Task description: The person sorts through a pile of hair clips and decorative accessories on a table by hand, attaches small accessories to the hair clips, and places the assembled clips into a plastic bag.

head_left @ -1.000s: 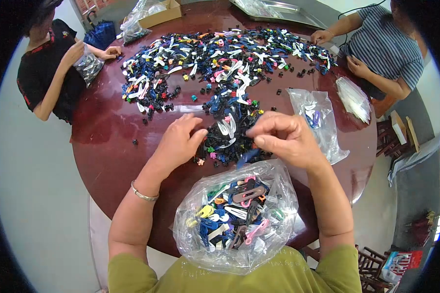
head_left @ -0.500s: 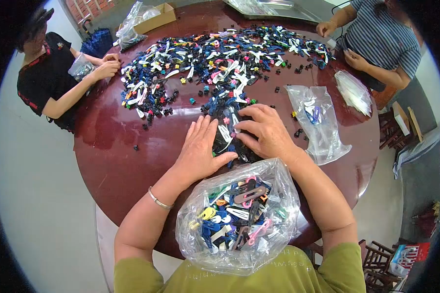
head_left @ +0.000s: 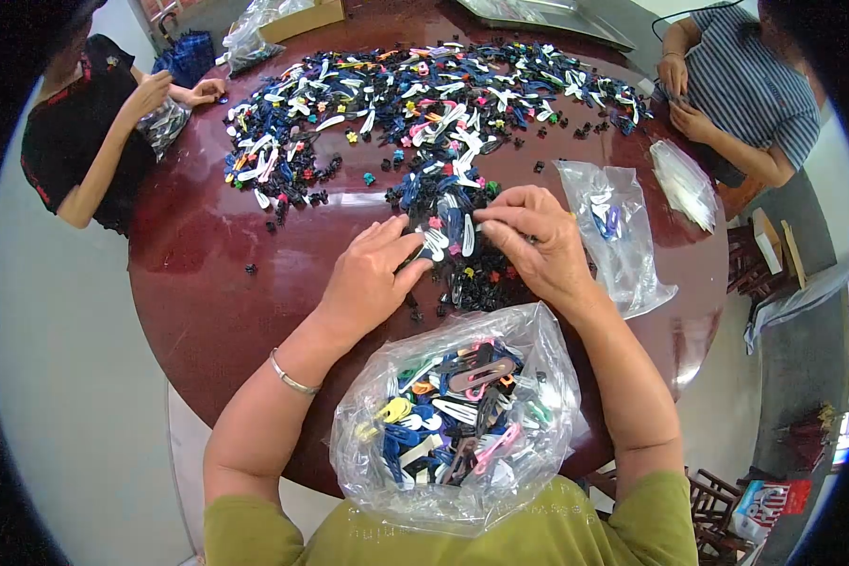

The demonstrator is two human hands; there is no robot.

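Observation:
My left hand (head_left: 373, 275) is at the near end of the hair clip pile, its thumb and fingers closed around several white snap hair clips (head_left: 434, 245). Opposite it, my right hand (head_left: 538, 243) pinches a hair clip at its fingertips; only a small pale end shows. Between the hands lie dark blue and white snap clips, with small black claw clips (head_left: 486, 283) below them. Close to my body, an open clear plastic bag (head_left: 549, 377) holds mixed snap clips in white, blue, pink, yellow and brown.
A large pile of mixed hair clips (head_left: 387, 104) spreads over the round table (head_left: 226, 311). A clear bag (head_left: 637, 274) with a few clips lies to the right, beside flat empty bags (head_left: 684, 189). Two people sit across, left and right, handling small things. A metal tray (head_left: 557, 21) stands behind.
My hands have moved apart slightly, and fingers that were spread over the clips are now pinched. White clips are now between my left fingers. The person at left has raised one hand.

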